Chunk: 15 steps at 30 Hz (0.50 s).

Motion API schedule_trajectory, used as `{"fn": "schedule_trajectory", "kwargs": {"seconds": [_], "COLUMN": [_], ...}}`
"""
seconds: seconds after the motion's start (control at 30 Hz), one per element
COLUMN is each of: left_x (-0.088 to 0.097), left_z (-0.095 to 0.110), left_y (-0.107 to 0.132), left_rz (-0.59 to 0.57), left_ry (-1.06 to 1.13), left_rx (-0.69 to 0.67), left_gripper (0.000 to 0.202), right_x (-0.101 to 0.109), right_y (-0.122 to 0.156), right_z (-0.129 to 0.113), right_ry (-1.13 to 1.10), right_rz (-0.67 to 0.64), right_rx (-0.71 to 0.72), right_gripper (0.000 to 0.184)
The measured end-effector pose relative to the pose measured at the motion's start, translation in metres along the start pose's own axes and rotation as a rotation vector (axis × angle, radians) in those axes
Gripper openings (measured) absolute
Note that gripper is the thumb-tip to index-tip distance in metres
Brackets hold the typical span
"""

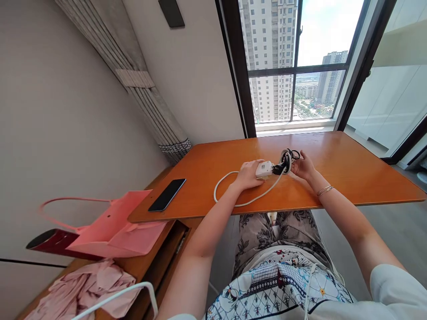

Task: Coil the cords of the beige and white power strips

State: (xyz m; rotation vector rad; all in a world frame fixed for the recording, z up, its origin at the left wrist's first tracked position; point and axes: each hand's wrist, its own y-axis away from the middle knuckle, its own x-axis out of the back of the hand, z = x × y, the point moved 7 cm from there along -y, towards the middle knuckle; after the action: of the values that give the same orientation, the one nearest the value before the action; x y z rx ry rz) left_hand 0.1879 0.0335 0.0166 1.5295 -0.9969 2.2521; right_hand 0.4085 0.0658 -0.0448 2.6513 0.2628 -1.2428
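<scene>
A white power block (264,170) sits just above a brown wooden bench (333,155), near its close edge, with a left hand (248,174) closed around its nine o'clock end. At the block's three o'clock end, a black plug (276,169) meets a bundle of cords (286,161), black and white wound together. A right hand (302,166) curls its fingers at the bundle's far side; whether they pinch a strand or only touch it, the view is too small to tell.

The block looks light, rigid and smooth, best held by its long sides; the cords seem soft but springy, and are best taken around the whole coil. A loop of white cord (216,189) lies on the bench toward eight o'clock.

Farther out, a dark phone (167,194) rests near nine o'clock, a pink bag (113,238) toward eight, and a window (320,71) stands at one.
</scene>
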Motion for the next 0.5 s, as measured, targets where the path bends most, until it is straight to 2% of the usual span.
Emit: {"fn": "schedule_trajectory", "kwargs": {"seconds": [0.1,0.27,0.5], "left_x": [-0.003,-0.011,-0.022], "left_z": [-0.006,-0.013,-0.016], "left_y": [-0.006,-0.018,-0.029], "left_rz": [-0.007,0.000,-0.017], "left_ry": [-0.003,-0.037,-0.138], "left_rx": [-0.003,0.020,0.011], "left_gripper": [0.074,0.068,0.067], "right_x": [-0.002,-0.011,-0.019], "right_y": [-0.001,0.008,0.014], "right_z": [0.003,0.009,0.007], "right_ry": [-0.020,-0.012,0.064], "right_rz": [-0.097,-0.236,-0.303], "right_rx": [0.000,-0.013,0.047], "right_gripper": [0.038,0.039,0.040]}}
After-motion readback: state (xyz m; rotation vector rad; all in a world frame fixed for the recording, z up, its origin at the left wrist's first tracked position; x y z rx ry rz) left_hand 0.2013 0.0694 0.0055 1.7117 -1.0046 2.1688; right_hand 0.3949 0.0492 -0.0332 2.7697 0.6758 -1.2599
